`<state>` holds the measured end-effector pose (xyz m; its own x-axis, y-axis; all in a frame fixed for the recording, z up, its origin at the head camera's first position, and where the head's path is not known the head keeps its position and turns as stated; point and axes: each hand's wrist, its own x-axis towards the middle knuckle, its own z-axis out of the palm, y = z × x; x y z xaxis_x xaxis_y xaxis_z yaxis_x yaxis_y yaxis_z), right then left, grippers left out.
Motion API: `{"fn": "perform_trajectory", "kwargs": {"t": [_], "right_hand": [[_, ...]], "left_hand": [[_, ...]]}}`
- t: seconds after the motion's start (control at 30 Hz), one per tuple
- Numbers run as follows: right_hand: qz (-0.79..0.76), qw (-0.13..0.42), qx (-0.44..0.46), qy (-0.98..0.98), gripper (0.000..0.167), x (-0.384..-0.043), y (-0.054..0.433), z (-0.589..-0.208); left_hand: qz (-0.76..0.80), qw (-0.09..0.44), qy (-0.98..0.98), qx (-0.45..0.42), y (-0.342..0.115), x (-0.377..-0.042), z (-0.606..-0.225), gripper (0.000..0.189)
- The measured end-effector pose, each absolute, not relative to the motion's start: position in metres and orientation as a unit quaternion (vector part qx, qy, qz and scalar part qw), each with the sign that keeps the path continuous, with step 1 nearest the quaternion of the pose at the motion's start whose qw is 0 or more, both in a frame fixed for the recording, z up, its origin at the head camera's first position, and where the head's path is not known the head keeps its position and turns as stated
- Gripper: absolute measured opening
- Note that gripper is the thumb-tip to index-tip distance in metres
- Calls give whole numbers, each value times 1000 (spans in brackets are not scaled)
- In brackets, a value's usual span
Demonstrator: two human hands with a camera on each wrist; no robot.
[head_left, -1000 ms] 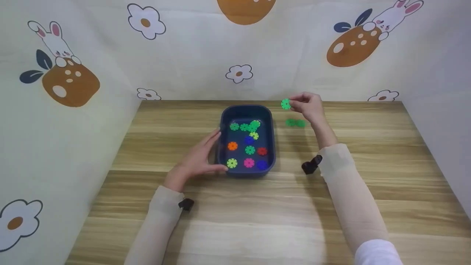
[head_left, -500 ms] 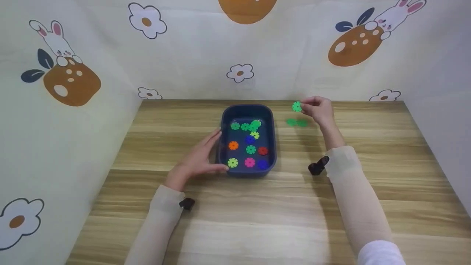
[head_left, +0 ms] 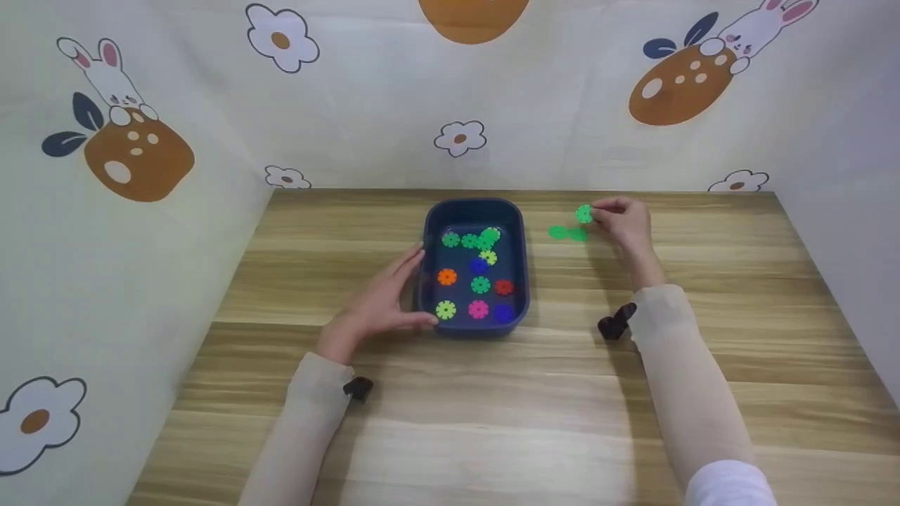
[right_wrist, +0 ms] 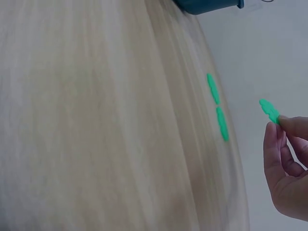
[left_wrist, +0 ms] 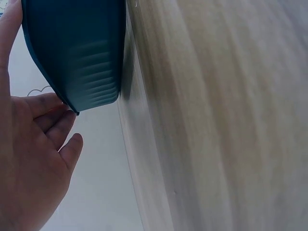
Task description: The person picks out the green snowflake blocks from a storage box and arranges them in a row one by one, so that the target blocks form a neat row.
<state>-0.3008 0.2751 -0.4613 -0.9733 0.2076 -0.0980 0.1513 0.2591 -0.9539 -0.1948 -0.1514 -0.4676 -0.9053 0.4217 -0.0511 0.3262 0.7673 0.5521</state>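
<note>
In the head view a dark blue plastic box (head_left: 520, 263) stands at mid-table with several notched plastic discs inside, in green, yellow, orange, red, pink and blue. My left hand (head_left: 376, 302) rests against its left side, fingertips at the wall and thumb by the near-left corner; in the left wrist view the fingers (left_wrist: 60, 127) touch the rim. My right hand (head_left: 626, 223) pinches a green notched disc (head_left: 583, 213) between thumb and fingers, raised over the table to the box's right. Two more green discs (head_left: 557, 232) lie side by side on the table just below it.
The wood-grain table (head_left: 492, 414) ends at a pale curtain (head_left: 365, 105) printed with rabbits and flowers at the back. Pale walls also close in the left and right sides.
My right hand has moved to the right and slightly nearer with the green disc, away from the box. My left hand and the box stay in place.
</note>
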Motion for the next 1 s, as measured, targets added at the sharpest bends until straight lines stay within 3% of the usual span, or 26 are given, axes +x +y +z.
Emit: {"fn": "perform_trajectory", "kwargs": {"t": [0.63,1.0], "right_hand": [[571,-25,-163,-804,33,-299,291,-475],[563,-25,-174,-807,27,-299,296,-479]], "left_hand": [[273,82,935,210,-152,-196,-468,123],[279,86,935,204,-152,-195,-467,121]]}}
